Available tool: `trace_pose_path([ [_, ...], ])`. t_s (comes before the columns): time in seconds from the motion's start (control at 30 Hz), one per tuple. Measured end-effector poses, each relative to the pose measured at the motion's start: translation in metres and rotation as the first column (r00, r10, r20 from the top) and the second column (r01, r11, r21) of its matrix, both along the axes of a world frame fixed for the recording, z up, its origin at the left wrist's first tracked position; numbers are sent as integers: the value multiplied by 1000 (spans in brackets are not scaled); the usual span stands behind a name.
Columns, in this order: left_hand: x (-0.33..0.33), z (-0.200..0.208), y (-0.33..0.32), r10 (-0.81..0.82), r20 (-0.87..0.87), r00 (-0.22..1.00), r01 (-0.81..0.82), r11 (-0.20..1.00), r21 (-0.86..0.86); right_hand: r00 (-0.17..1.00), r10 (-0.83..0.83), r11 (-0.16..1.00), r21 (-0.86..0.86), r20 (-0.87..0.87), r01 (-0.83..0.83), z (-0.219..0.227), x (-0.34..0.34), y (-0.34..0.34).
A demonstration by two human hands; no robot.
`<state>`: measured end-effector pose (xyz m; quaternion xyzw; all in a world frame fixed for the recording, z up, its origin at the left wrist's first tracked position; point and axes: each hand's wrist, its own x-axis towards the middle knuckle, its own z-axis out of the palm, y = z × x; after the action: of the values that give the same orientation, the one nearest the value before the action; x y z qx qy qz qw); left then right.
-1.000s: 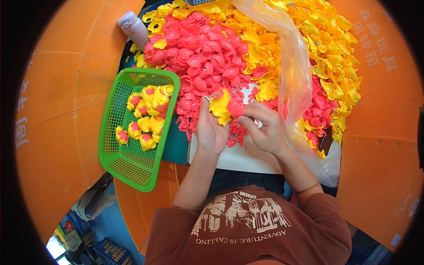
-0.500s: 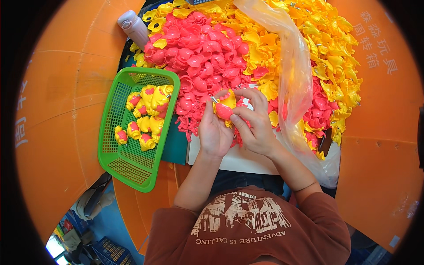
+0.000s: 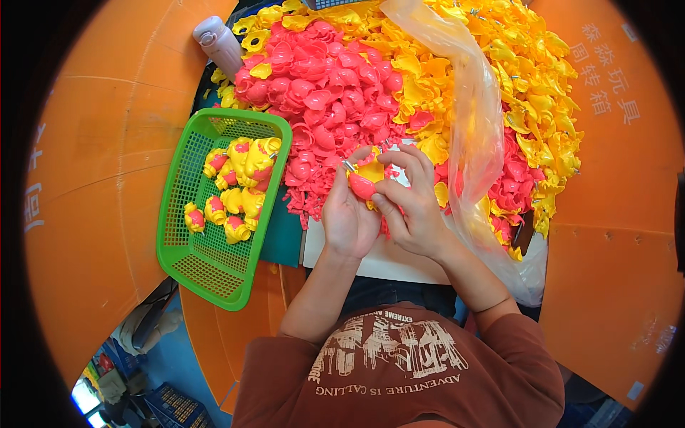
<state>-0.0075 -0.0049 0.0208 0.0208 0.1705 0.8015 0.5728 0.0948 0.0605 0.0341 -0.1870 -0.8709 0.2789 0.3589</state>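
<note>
In front of my chest, my left hand (image 3: pixel 349 222) is closed around a small plastic toy body part (image 3: pixel 364 185). It has a yellow shell, a smooth pink rounded piece, and a metal pin sticking out on its left side. The thumb and fingers of my right hand (image 3: pixel 415 208) bend in against the right edge of the same part. Small pink bits (image 3: pixel 389 172) show by the right fingers; whether they are held or lie behind cannot be made out. Just beyond the hands spreads a heap of glossy pink shell pieces (image 3: pixel 325 96).
A green basket (image 3: pixel 165 242) with several yellow-and-pink toy bodies (image 3: pixel 242 164) stands at left. Yellow shell pieces (image 3: pixel 528 64) pile up at right, crossed by a clear plastic bag (image 3: pixel 477 107). A pale bottle (image 3: pixel 217 44) stands at the back left. Orange panels (image 3: pixel 614 285) flank both sides.
The right fingers have shifted slightly on the toy part, the thumb sliding off its pink face. The part is turned a little, showing more of its yellow side. The left hand has barely moved.
</note>
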Motion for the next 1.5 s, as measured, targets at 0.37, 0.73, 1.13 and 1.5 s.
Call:
trace_pose_path([
  [0.37, -4, -12, -3, -74, 60, 995, 67, 991, 112, 1000, 20, 999, 39, 22, -21, 0, 4, -1],
  [0.73, 9, -8, 5, 50, -230, 972, -67, 996, -66, 992, -111, 994, -8, 58, 112, -2, 1, -3],
  [1.13, -20, -34, -4, 26, -82, 996, -50, 948, -313, 723, -390, 920, 211, 571, 330, -28, 25, 63],
  [1.5, -24, -33, -3, 3, -154, 988, -66, 912, -406, 840, -245, 961, 234, 485, 145, -48, 29, 86],
])
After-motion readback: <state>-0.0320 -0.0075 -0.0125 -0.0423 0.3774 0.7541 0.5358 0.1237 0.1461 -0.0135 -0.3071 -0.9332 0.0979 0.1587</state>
